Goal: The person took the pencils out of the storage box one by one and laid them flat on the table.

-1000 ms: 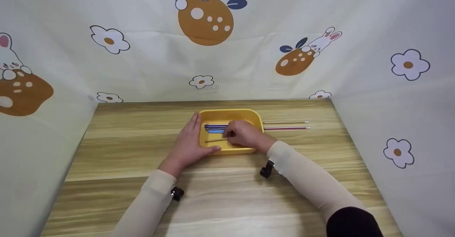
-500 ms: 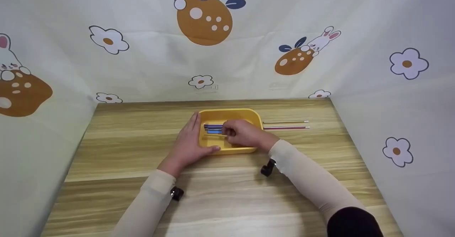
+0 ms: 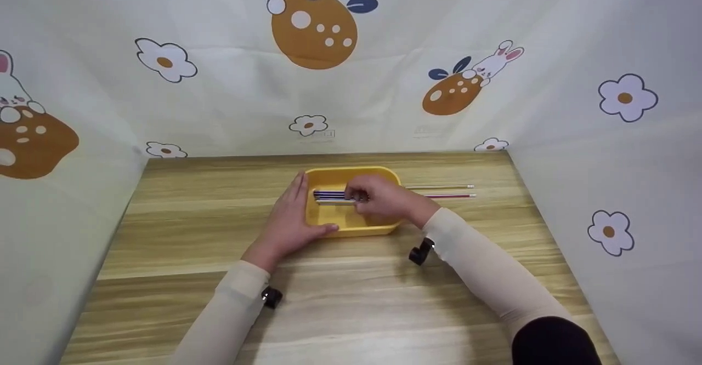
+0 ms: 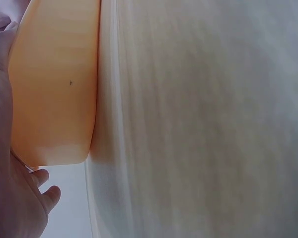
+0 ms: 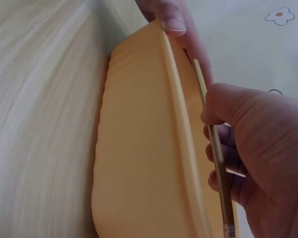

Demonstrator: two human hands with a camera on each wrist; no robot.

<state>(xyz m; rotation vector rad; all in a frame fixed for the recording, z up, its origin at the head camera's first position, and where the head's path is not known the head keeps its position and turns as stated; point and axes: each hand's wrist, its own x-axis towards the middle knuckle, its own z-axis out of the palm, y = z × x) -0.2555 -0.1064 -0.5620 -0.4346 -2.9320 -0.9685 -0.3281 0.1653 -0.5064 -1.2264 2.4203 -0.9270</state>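
Note:
A yellow plastic tray (image 3: 362,232) sits toward the back of the wooden table. My left hand (image 3: 289,217) holds its left end, thumb over the near rim and fingers along the left wall. Inside lie several blue and purple pencils (image 3: 328,194), side by side, their right parts hidden behind my right hand (image 3: 379,196). That hand reaches over the tray and pinches a gold pencil (image 5: 218,158) between thumb and fingers. In the right wrist view, the pencil's metal ferrule (image 5: 229,230) shows at the lower end. From the head, this pencil lines up along the near side of the others.
To the right of the tray, a gold pencil (image 3: 439,187) and a pink one (image 3: 452,195) lie with white eraser ends pointing right. Pale printed cloth (image 3: 230,102) walls in the wooden tabletop (image 3: 329,310) at the back and both sides.
The gold pencil in my right hand has moved from the tray's near side back against the other pencils. My right hand has shifted slightly back and right; the left hand keeps its hold.

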